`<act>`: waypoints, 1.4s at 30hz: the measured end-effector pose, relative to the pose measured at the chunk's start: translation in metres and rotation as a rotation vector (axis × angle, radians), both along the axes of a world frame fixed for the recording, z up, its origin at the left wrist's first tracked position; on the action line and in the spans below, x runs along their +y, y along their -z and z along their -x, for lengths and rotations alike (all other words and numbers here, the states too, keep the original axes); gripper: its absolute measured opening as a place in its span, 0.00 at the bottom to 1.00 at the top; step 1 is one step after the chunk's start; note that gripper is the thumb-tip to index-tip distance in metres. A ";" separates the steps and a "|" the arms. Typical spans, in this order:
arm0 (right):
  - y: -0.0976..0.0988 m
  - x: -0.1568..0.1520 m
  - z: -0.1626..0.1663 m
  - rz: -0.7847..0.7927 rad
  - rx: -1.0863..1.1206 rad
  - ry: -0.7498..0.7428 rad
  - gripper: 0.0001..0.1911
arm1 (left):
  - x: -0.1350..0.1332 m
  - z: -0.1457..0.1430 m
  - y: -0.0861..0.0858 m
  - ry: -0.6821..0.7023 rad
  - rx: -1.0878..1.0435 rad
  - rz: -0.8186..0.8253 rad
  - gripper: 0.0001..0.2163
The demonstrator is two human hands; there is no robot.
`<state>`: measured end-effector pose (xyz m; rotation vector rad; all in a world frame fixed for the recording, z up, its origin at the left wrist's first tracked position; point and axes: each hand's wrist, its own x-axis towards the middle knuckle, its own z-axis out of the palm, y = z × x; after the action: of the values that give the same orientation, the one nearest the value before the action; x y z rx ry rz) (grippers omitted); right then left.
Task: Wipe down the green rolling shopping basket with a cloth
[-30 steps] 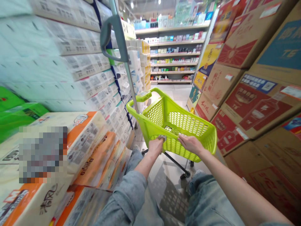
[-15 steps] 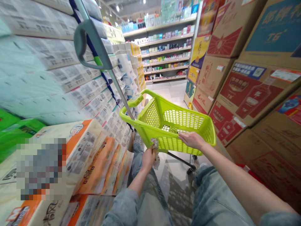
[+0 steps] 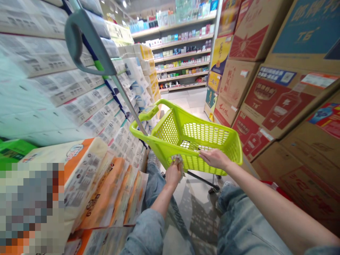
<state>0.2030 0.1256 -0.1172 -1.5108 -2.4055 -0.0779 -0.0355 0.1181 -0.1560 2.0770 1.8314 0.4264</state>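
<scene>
A lime-green shopping cart (image 3: 164, 147) with a perforated basket stands tilted in front of me. My left hand (image 3: 173, 175) is closed on a crumpled, patterned cloth (image 3: 180, 163) and presses it against the near side of the basket. On the near rim lies my right hand (image 3: 215, 158), its fingers over the edge and its thumb hidden. From the cart's left end a metal pole rises to a grey loop handle (image 3: 106, 53). One black wheel (image 3: 214, 190) shows below the basket.
Stacked tissue packs (image 3: 98, 198) crowd close on my left, with more wrapped packs (image 3: 87, 85) behind. Tall cardboard cartons (image 3: 292, 113) line the right side. Shelves of small boxed goods (image 3: 183, 53) stand at the far end. My legs straddle the floor (image 3: 191, 216) beside the cart.
My left hand has moved slightly up and to the right with the cloth along the basket's side. The right hand stays on the rim. The view has shifted a little.
</scene>
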 end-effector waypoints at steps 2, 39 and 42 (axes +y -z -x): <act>-0.001 -0.001 -0.001 -0.004 0.000 -0.011 0.18 | 0.003 -0.005 -0.002 0.015 -0.006 0.027 0.19; -0.006 -0.016 0.006 -0.226 0.227 -0.080 0.24 | 0.009 0.001 -0.073 0.235 -0.428 -0.271 0.08; 0.000 -0.027 0.043 -0.252 0.355 -0.114 0.31 | 0.013 -0.007 -0.070 0.211 -0.572 -0.176 0.08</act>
<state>0.1603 0.0985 -0.1167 -1.1628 -2.1039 -0.0777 -0.0284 0.1314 -0.0855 1.9528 1.2674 1.0284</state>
